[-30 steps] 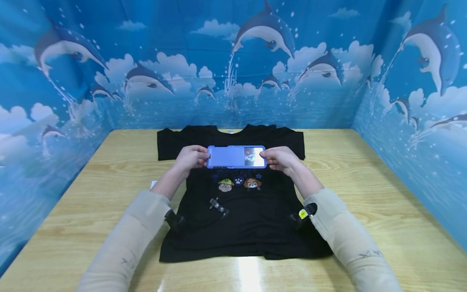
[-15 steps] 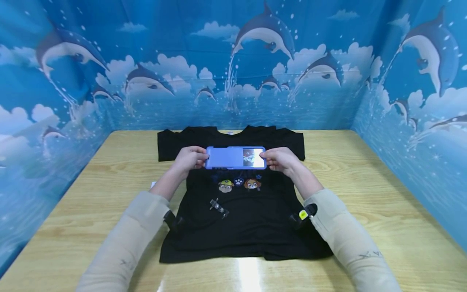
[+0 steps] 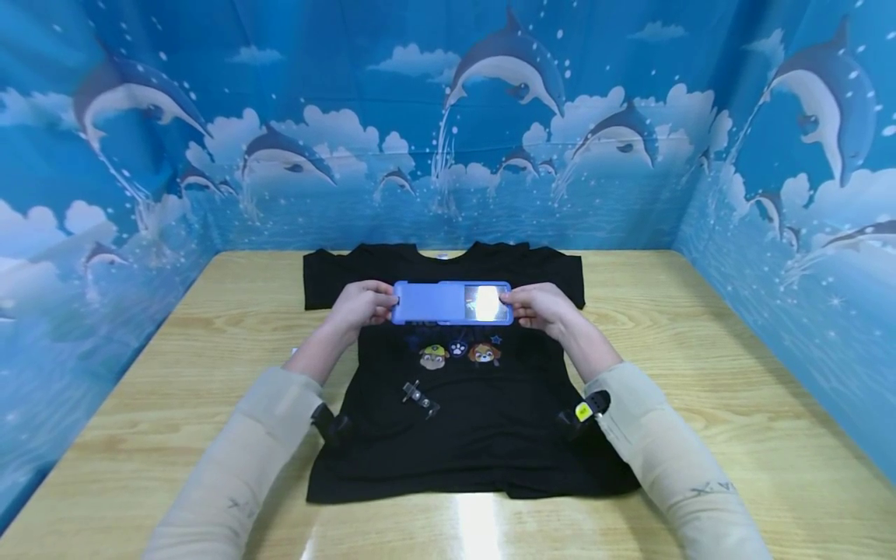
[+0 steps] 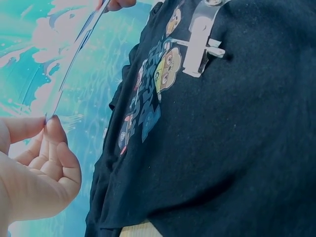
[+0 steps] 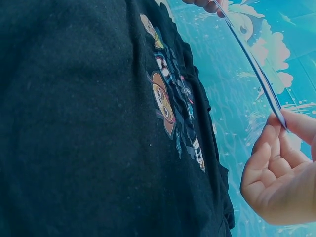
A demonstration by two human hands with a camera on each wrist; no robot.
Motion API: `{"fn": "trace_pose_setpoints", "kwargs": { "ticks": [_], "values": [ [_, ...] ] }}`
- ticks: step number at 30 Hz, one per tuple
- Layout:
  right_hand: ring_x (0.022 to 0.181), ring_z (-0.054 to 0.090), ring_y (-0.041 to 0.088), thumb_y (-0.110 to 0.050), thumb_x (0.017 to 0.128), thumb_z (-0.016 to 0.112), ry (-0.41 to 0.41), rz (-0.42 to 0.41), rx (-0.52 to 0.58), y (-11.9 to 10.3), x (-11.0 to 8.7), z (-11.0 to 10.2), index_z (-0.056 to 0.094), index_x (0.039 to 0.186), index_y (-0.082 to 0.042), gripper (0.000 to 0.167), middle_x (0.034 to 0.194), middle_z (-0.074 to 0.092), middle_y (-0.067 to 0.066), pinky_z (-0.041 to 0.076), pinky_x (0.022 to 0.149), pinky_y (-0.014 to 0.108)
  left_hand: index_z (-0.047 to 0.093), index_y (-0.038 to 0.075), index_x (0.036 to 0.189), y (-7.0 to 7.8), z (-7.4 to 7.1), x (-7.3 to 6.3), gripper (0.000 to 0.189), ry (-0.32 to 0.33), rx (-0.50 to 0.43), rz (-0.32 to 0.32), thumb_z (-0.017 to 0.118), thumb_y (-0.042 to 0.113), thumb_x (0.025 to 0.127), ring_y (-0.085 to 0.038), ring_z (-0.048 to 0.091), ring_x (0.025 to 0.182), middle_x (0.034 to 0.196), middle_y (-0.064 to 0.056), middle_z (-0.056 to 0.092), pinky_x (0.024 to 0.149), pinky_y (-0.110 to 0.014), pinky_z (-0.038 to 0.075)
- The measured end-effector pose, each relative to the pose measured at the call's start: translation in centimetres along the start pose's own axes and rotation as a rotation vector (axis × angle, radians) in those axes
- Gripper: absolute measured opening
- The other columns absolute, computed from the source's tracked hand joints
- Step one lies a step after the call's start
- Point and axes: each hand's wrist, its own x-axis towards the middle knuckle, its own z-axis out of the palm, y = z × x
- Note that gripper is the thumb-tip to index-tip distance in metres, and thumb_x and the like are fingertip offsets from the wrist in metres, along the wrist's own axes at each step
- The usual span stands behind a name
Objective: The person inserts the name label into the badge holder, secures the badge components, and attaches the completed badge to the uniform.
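Note:
A flat blue-violet card holder (image 3: 428,303) with a clear, shiny window at its right is held up over the upper part of a black T-shirt (image 3: 483,424). My left hand (image 3: 364,303) pinches its left end between thumb and fingers. At the window end, my right hand (image 3: 542,306) pinches the holder the same way. Both wrist views show the card holder (image 4: 74,59) nearly edge-on, apart from the shirt. On the shirt front lies a small metal clip with a clear strap (image 3: 421,399), touched by neither hand.
Cartoon faces (image 3: 458,354) are printed on the shirt, which is spread on a wooden table (image 3: 700,350). A blue dolphin-print curtain (image 3: 448,194) closes off the back and both sides. A small white tag peeks out beside the left forearm.
The holder has lengthened slightly: its left part has slid left with my left hand and the clear window shows wider. Glare in the window has changed. My right hand has barely moved.

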Motion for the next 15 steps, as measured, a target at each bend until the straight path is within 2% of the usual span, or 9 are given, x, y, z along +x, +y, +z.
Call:
{"fn": "trace_pose_setpoints", "kwargs": {
  "ticks": [4,10,15],
  "values": [
    [0.056,0.051,0.007,-0.015,0.087,0.065,0.004,0.007,0.004,0.01,-0.12,0.06,0.058,0.109,0.002,0.028,0.064,0.058,-0.002,0.044,0.053,0.020,0.055,-0.004,0.107,-0.01,-0.25,0.02,0.019,-0.015,-0.037,-0.016,0.055,0.006,0.090,-0.009,0.052,0.056,0.069,-0.001,0.054,0.068,-0.030,0.046],
    [0.055,0.051,0.007,-0.015,0.087,0.065,-0.001,0.008,0.000,-0.06,-0.20,0.11,0.058,0.109,0.002,0.029,0.064,0.058,-0.002,0.044,0.052,0.020,0.054,-0.003,0.107,0.13,-0.53,-0.13,0.018,-0.044,-0.087,-0.038,0.054,0.006,0.091,-0.010,0.052,0.056,0.071,-0.002,0.054,0.071,-0.032,0.046],
    [0.055,0.051,0.007,-0.016,0.087,0.065,0.000,0.005,-0.010,-0.05,-0.17,0.12,0.058,0.110,0.002,0.030,0.064,0.058,-0.002,0.044,0.052,0.019,0.053,-0.003,0.105,0.24,-0.72,-0.25,0.017,-0.071,-0.099,-0.050,0.054,0.006,0.090,-0.010,0.053,0.055,0.070,-0.002,0.055,0.067,-0.029,0.045]
  ]
}}
